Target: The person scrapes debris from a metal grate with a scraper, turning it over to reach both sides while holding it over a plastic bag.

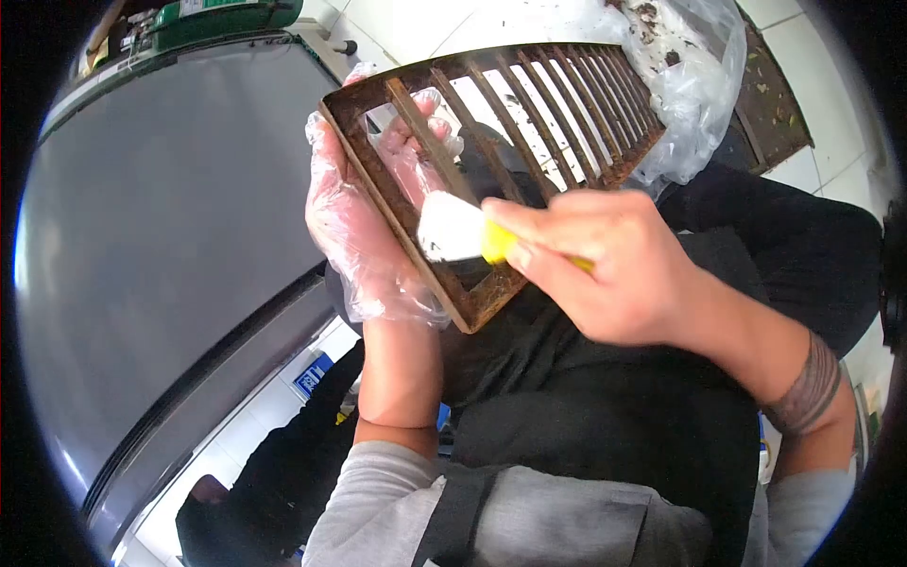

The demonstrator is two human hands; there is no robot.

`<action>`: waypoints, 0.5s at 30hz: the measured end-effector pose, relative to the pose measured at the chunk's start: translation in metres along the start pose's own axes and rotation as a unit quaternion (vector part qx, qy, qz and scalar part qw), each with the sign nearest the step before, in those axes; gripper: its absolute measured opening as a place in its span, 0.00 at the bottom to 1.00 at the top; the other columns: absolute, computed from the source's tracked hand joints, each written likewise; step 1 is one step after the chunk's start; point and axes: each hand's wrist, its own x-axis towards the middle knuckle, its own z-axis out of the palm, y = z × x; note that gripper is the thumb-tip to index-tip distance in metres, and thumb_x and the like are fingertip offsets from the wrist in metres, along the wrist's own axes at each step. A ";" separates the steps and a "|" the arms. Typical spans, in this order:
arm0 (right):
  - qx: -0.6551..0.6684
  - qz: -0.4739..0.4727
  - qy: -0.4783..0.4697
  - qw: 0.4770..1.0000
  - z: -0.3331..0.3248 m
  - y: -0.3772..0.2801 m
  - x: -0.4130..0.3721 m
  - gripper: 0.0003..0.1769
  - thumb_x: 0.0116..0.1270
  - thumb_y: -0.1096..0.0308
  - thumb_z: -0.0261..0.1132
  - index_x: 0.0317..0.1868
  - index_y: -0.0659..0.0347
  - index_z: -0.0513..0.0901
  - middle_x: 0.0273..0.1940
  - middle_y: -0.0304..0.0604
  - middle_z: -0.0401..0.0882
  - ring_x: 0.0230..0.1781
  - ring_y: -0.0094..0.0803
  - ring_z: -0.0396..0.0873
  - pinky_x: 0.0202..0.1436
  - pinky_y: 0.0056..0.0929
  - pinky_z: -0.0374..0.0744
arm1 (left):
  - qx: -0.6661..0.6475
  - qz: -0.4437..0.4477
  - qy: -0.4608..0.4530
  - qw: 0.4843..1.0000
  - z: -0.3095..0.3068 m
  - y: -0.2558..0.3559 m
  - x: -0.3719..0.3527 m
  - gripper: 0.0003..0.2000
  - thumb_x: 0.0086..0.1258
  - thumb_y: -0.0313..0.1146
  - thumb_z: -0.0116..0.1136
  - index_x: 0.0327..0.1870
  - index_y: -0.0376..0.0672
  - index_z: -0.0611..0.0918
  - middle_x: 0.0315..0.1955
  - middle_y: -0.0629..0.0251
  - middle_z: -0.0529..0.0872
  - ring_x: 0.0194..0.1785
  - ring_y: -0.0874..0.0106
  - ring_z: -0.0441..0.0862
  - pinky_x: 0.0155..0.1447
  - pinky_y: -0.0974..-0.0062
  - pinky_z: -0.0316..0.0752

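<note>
Grate point(484, 144) ran lengthwise rightward from my left grip point(351, 219), clamped round its end; my right grip point(612, 265) held, seemingly, a scraper point(450, 228) there.

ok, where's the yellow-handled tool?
Head view, centre: the tool is in the right hand, white end at the left end of the rusty grate, near the gloved left hand.
</note>
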 end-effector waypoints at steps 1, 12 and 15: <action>0.022 -0.025 0.026 0.999 0.004 0.005 0.005 0.18 0.71 0.65 0.70 0.55 0.68 0.90 0.25 0.50 0.81 0.23 0.46 0.82 0.30 0.40 0.81 | 0.014 0.000 -0.009 1.000 0.001 0.001 -0.002 0.25 0.88 0.53 0.42 0.70 0.43 0.77 0.56 0.46 0.81 0.56 0.54 0.81 0.63 0.58 0.79; 0.013 0.047 -0.003 0.999 0.001 0.000 0.037 0.18 0.75 0.69 0.68 0.60 0.69 0.88 0.36 0.58 0.89 0.30 0.39 0.89 0.35 0.34 0.84 | 0.017 0.038 0.025 0.999 0.002 -0.004 -0.003 0.25 0.89 0.51 0.41 0.69 0.39 0.77 0.55 0.46 0.84 0.53 0.55 0.86 0.60 0.55 0.83; 0.047 0.027 -0.022 0.998 -0.001 -0.009 0.010 0.18 0.76 0.68 0.66 0.60 0.71 0.87 0.36 0.59 0.90 0.32 0.38 0.91 0.37 0.33 0.85 | -0.001 0.013 0.022 1.000 -0.003 -0.001 -0.004 0.24 0.89 0.49 0.41 0.69 0.39 0.77 0.56 0.47 0.84 0.54 0.54 0.86 0.60 0.55 0.83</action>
